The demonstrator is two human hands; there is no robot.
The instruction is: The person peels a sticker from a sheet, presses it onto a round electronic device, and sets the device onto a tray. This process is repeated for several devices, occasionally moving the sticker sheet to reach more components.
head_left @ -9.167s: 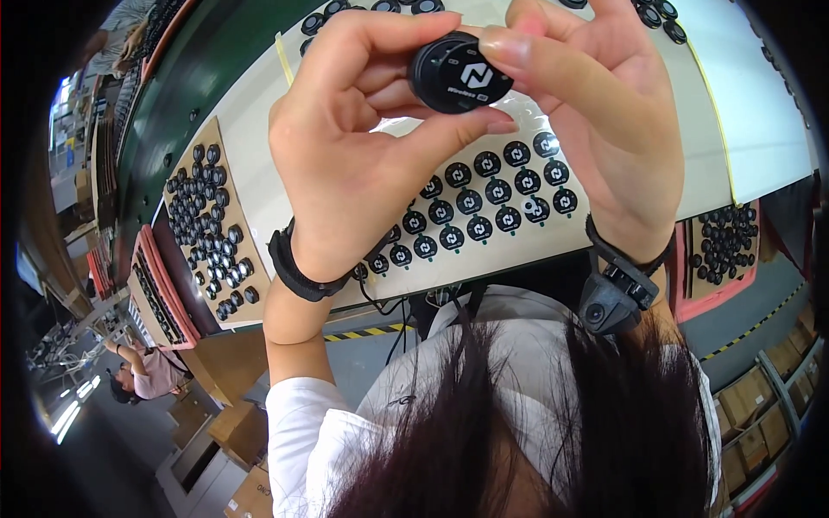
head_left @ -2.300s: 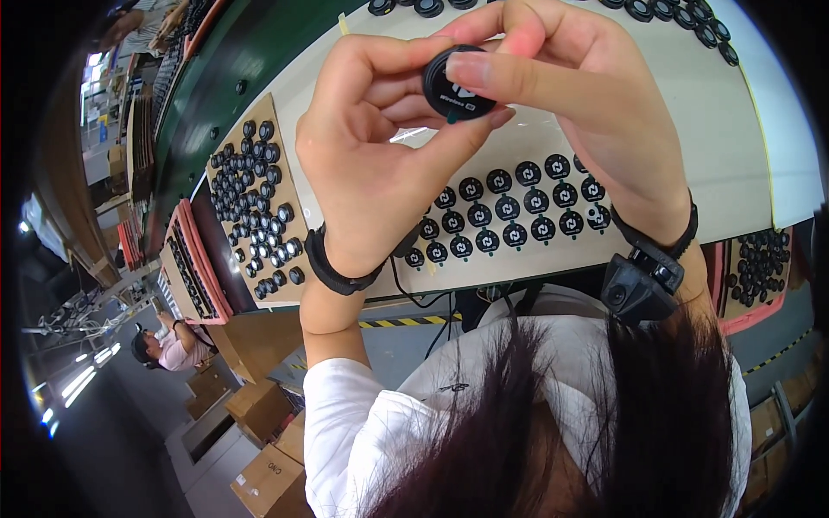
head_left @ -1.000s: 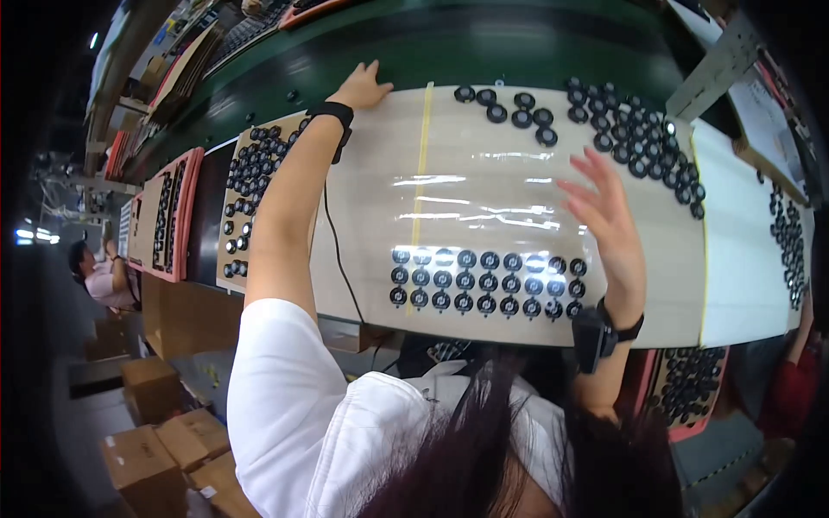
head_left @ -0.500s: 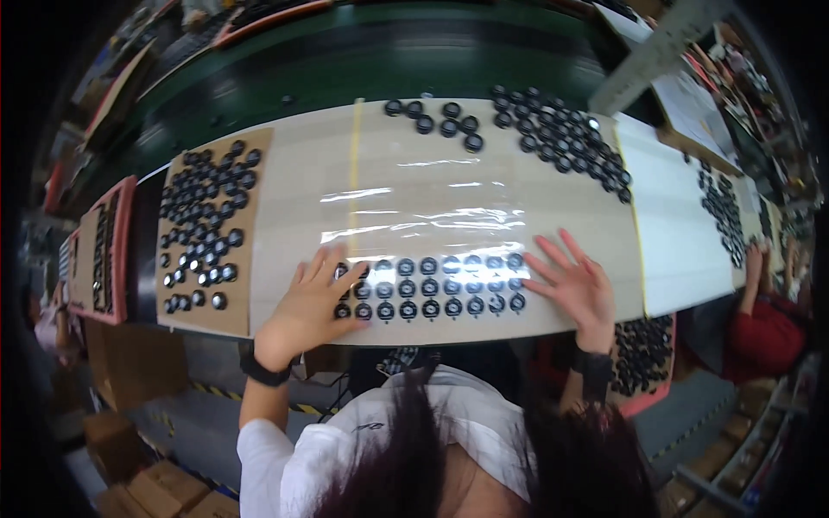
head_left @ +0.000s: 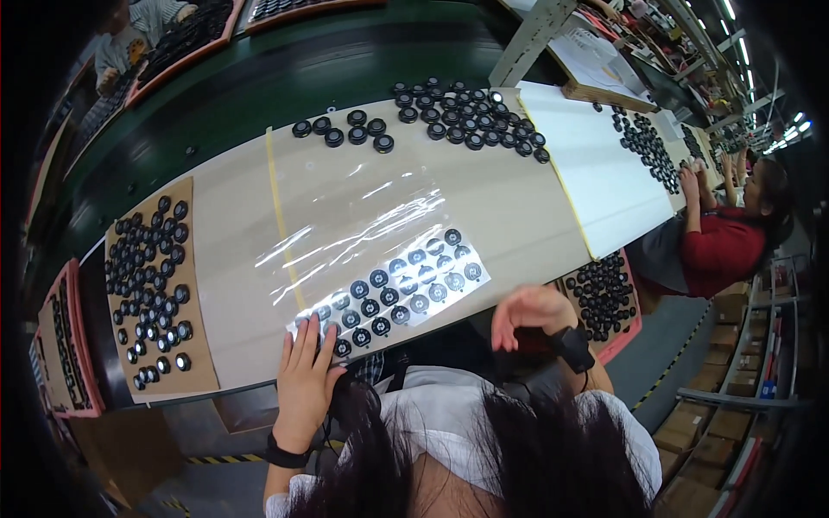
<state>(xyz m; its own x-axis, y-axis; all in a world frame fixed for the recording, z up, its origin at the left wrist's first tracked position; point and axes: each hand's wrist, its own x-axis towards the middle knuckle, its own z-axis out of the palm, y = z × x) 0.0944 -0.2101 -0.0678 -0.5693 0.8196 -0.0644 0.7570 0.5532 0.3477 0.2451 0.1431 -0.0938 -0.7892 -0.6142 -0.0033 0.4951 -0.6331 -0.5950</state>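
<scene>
A sheet of round black stickers (head_left: pixel 399 294) in rows lies near the bench's front edge, with clear glossy film (head_left: pixel 358 224) stretching away beyond it. My left hand (head_left: pixel 307 373) rests on the sheet's left end, fingers stretched out flat and nothing in its grip. Off the sheet's right end, past the front edge, my right hand (head_left: pixel 537 312) hangs in the air with loosely bent fingers, and no thing shows in it. At the far side of the bench sit many small round black parts (head_left: pixel 474 118) in a loose cluster, with several more (head_left: pixel 357 135) left of them.
A brown board (head_left: pixel 192 285) with many round black parts stands at the left. Below right is a pink-rimmed bin (head_left: pixel 629 335) of black parts. A green conveyor (head_left: pixel 345 65) runs behind the bench. A co-worker in red (head_left: pixel 721 246) works at the right; a metal post (head_left: pixel 531 43) rises far right.
My right hand has come off the sheet's right end, back past the bench edge, its fingers now bent. My left hand stays at the left end. The view has turned toward the right.
</scene>
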